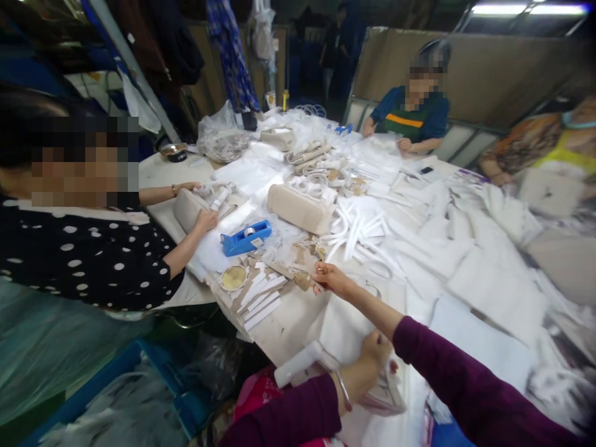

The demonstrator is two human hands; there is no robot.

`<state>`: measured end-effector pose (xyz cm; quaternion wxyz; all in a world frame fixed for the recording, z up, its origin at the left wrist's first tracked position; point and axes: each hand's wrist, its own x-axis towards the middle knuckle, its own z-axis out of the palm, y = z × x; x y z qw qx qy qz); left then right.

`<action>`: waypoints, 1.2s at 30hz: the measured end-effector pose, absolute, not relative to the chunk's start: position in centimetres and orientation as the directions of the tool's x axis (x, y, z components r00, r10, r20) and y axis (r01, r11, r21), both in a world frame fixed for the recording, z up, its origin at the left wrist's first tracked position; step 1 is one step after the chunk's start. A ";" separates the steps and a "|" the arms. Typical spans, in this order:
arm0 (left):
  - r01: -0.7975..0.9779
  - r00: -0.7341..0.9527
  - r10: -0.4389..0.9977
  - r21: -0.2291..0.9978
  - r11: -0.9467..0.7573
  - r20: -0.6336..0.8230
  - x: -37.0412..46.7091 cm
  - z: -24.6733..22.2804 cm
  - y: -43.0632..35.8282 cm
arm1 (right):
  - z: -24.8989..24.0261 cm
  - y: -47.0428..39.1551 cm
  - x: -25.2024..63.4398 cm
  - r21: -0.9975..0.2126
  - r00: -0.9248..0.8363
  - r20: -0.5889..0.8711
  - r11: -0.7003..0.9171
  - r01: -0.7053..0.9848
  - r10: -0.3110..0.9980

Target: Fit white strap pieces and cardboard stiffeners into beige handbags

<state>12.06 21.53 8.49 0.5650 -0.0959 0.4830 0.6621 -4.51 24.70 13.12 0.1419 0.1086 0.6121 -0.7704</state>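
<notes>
At the near edge of the table, a white bag [342, 323] stands with a white wrapped roll [298, 363] at its left side. My left hand [370, 360] is closed at the near side of the bag, its fingers bent against it; what they grip is too hidden to name. My right hand [330, 278] reaches over beyond the bag, its fingers pinched together at a small pile of brown pieces [302, 279]. Whatever is between those fingertips is too small to make out. White and grey strips [265, 298] lie left of this hand.
A blue tape dispenser [246, 238], a round tin [233, 277] and a beige bag [298, 208] lie farther in. White tubes [356, 226] and fabric pieces [493, 279] spread rightward. A person at left handles a bag; others sit across. A blue crate [153, 366] stands below left.
</notes>
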 end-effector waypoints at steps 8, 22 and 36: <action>-0.716 -0.386 0.698 0.673 0.186 -0.603 11.9 8.6 21.2 | 16.3 33.7 11.7 -0.887 -0.770 -0.449 -0.329 0.324 0.453; -0.721 -0.346 0.720 0.662 0.206 -0.601 11.6 8.9 21.5 | 10.4 35.7 25.0 -0.656 -0.418 -0.727 -0.371 0.658 0.544; -0.757 -0.302 0.695 0.607 0.240 -0.652 11.7 9.9 21.7 | 8.2 35.9 20.3 -0.829 -0.791 -0.549 -0.296 0.474 0.271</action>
